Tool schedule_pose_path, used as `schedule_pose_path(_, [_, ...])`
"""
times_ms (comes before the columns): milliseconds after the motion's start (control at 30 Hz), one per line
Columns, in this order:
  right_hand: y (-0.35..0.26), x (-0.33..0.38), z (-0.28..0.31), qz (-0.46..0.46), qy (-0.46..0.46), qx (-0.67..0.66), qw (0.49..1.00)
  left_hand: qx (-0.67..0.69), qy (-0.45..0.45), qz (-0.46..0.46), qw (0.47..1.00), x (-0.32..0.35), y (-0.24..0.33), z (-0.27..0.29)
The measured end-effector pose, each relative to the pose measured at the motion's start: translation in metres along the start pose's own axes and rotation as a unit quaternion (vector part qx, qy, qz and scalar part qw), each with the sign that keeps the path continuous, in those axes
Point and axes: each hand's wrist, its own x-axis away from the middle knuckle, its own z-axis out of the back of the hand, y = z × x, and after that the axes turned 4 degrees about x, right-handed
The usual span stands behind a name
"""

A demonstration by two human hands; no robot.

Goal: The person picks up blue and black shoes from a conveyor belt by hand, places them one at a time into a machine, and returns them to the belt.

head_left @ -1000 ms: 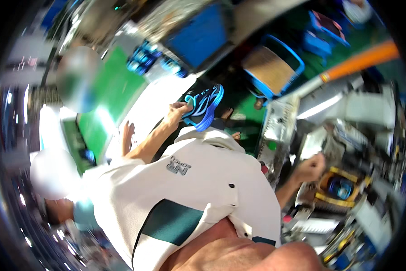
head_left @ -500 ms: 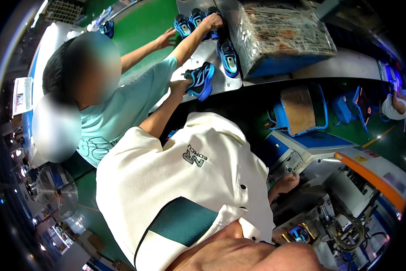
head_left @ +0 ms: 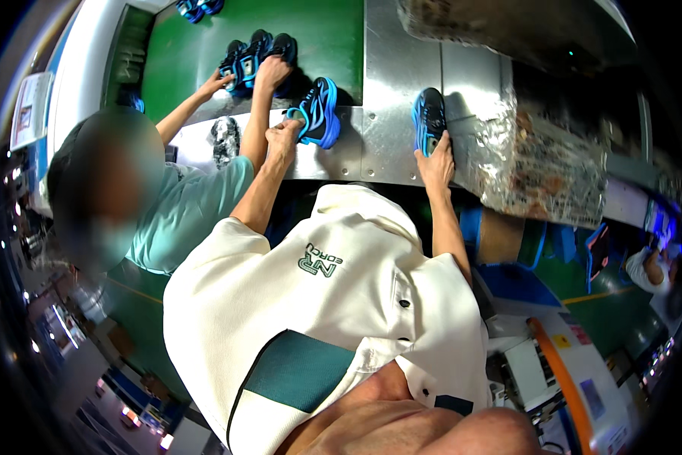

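Head view: my left hand [head_left: 282,136] pinches the heel of a black-and-blue mesh sneaker [head_left: 319,111] lying on the steel worktop [head_left: 390,98] at the green belt's [head_left: 333,38] edge. My right hand [head_left: 436,161] rests on the heel of a second blue-and-black sneaker [head_left: 430,119], fingers closed round it as far as I can tell. Shoes look light, soft uppers, stiff soles; the heel is the best grip. My fingertips are hidden behind the hands, and the foil-wrapped bulk [head_left: 542,163] is unclear. A co-worker's hands [head_left: 271,72] reach for other dark sneakers [head_left: 253,53].

Shoe factory line, green conveyor belt [head_left: 333,38], steel worktable [head_left: 390,144], sneakers [head_left: 319,110]
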Motion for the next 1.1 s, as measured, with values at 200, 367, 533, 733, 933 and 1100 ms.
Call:
schedule_pose_path(200, [-0.001, -0.074, -0.032, -0.065, -0.045, 0.011, 0.997, -0.083, 0.017, -0.188, 0.979, -0.093, 0.038, 0.040])
schedule_pose_path(367, [-0.006, -0.083, -0.030, -0.098, -0.057, 0.033, 0.993, -0.360, 0.186, -0.265, 0.875, -0.171, 0.050, 0.048])
schedule_pose_path(533, [-0.058, -0.099, -0.037, -0.100, -0.052, 0.001, 0.994, -0.410, 0.086, -0.213, 0.882, -0.183, 0.017, 0.033])
schedule_pose_path(733, [-0.209, -0.128, -0.088, 0.010, -0.277, -0.128, 0.952, -0.393, 0.102, -0.249, 0.879, -0.187, 0.009, 0.020])
schedule_pose_path(933, [-0.169, -0.082, -0.073, 0.199, -0.249, -0.175, 0.931, -0.371, 0.106, -0.192, 0.902, -0.204, -0.014, 0.041])
schedule_pose_path(1100, [-0.071, -0.001, 0.003, 0.107, -0.311, -0.153, 0.932, -0.332, 0.139, -0.294, 0.886, -0.176, 0.014, 0.021])
